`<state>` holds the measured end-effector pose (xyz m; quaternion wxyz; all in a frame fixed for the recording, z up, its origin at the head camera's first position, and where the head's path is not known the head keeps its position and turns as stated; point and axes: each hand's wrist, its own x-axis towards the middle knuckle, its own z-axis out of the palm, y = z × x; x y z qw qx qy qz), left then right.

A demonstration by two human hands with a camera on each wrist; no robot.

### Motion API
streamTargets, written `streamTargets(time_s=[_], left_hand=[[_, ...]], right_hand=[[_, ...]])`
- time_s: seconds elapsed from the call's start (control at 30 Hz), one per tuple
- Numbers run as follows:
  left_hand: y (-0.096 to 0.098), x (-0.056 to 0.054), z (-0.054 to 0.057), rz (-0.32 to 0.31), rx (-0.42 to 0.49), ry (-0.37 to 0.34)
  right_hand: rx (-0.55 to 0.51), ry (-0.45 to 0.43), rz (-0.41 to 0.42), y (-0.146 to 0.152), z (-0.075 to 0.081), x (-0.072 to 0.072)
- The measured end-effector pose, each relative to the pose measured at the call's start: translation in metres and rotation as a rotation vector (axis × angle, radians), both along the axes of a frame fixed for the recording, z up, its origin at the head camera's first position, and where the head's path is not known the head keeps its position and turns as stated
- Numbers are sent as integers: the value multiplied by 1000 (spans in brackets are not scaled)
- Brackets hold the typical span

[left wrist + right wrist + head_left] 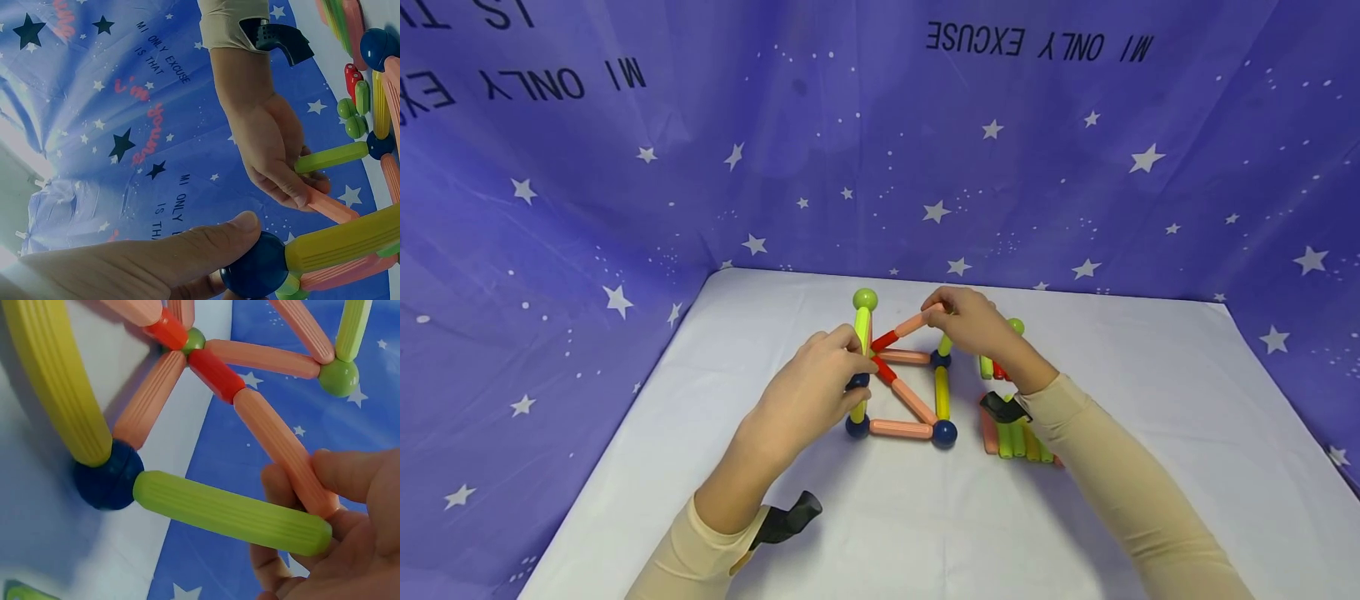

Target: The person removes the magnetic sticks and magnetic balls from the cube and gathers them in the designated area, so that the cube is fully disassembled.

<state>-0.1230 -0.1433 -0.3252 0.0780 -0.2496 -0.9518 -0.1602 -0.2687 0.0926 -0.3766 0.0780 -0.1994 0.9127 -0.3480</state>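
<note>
A frame of coloured building rods and balls stands mid-table. At its left side my left hand [805,392] pinches a dark blue ball [255,265] between thumb and fingers; a yellow rod [344,240] joins that ball. My right hand [970,321], at the frame's far right corner, pinches the end of a salmon rod [281,447]. That rod meets a short red rod [215,375], which runs to a green ball [195,340]. A lime green rod [231,509] rises from another blue ball [107,475], its free end close against my right fingers.
Right of the frame lie a row of loose rods [1018,440] and a smaller group of green and red pieces [987,367], partly hidden by the right arm. A white cloth [880,517] covers the table. Purple star-printed curtain [880,150] hangs behind and along the sides.
</note>
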Motion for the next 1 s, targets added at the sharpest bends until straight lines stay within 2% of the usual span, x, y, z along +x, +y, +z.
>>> streamTargets(time_s=[0.17,0.33,0.47,0.67,1.0], left_hand=[[1,1,0,-3,-1,-3],[1,1,-1,-6,5,1],[0,1,0,-6,10,6],[0,1,0,-2,4,4],[1,2,1,3,0,12]], right_hand=[[-172,-104,-79,2,3,1],[-261,-124,-147,9,11,3],[-277,-125,-169,18,18,8],[-246,-138,-188,33,24,20],[-188,-106,-190,65,23,41]])
